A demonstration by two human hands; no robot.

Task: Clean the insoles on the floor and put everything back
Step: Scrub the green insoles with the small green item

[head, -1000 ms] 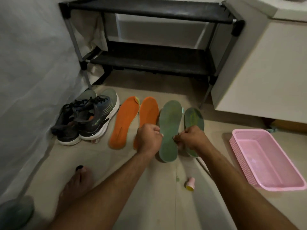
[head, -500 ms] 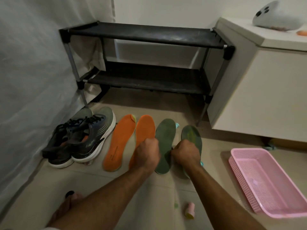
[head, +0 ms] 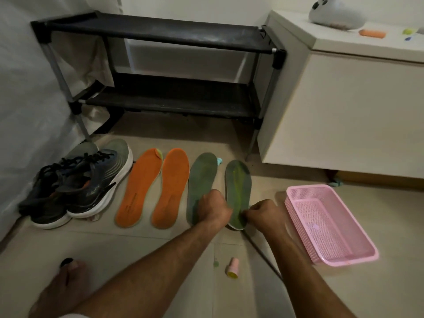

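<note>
Four insoles lie in a row on the tiled floor [head: 160, 253], toes pointing away toward the far wall. The rightmost green insole [head: 238, 187] has both hands at its near heel end: the right hand [head: 263, 214] pinches its right edge between curled fingers, and the left hand [head: 214, 210] is a closed fist at its left edge, knuckles up; whether those fingers actually grip the insole or merely rest against it I cannot tell. The fist also covers part of the second green insole [head: 202, 180], which lies just left of the first. Behind that insole's toe, a small teal object [head: 219, 160] peeks out.

Left of the green pair lie two orange insoles [head: 156, 187] side by side, nearly touching. Further left, a pair of dark running shoes [head: 80, 184] with white soles sits against a grey fabric wall.

Near the person, a small pink bottle with a yellow end [head: 232, 268] lies on its side on the floor between the forearms. To the right sits a pink mesh basket [head: 298, 216]. A bare foot [head: 66, 288] shows at the near left.

At the far side stands a black two-tier shoe rack [head: 160, 35], with a white cabinet [head: 355, 106] to its right carrying small items on top.
</note>
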